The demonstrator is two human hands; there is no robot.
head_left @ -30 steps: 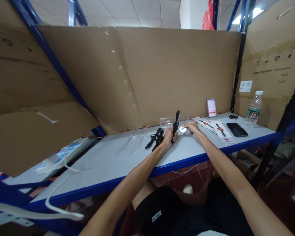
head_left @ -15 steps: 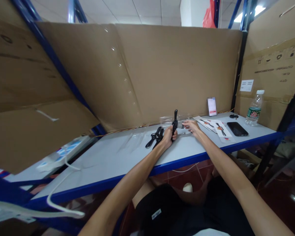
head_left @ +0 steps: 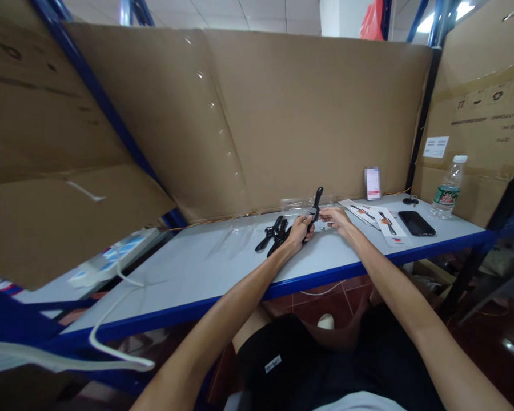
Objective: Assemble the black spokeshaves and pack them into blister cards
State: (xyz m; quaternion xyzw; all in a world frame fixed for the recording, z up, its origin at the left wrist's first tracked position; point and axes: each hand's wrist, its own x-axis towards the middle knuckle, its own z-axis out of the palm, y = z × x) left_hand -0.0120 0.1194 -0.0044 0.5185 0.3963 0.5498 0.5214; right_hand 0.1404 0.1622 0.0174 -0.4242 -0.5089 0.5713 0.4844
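Observation:
My left hand (head_left: 300, 228) is closed around a black spokeshave (head_left: 318, 196), one handle pointing up and away from me. A small grey metal blade (head_left: 312, 212) lies against the tool's middle. From the right, my right hand (head_left: 334, 217) reaches in with fingers pinched at the blade's edge; the fingertips are partly hidden. Several more black spokeshaves (head_left: 267, 235) lie in a pile on the table, just left of my left hand. Small shiny metal parts (head_left: 322, 228) rest beneath my right fingers.
Clear plastic bags (head_left: 293, 204) lie behind the hands. To the right are printed cards (head_left: 391, 229), a black phone (head_left: 417, 222), an upright lit phone (head_left: 372, 184), keys (head_left: 410, 201) and a water bottle (head_left: 448, 191). Cardboard (head_left: 282, 114) walls the back of the table (head_left: 188, 268).
The spokeshave has tilted to the right, toward my right hand. The blade, earlier apart in my right fingers, is now against the tool's middle. The view has shifted slightly.

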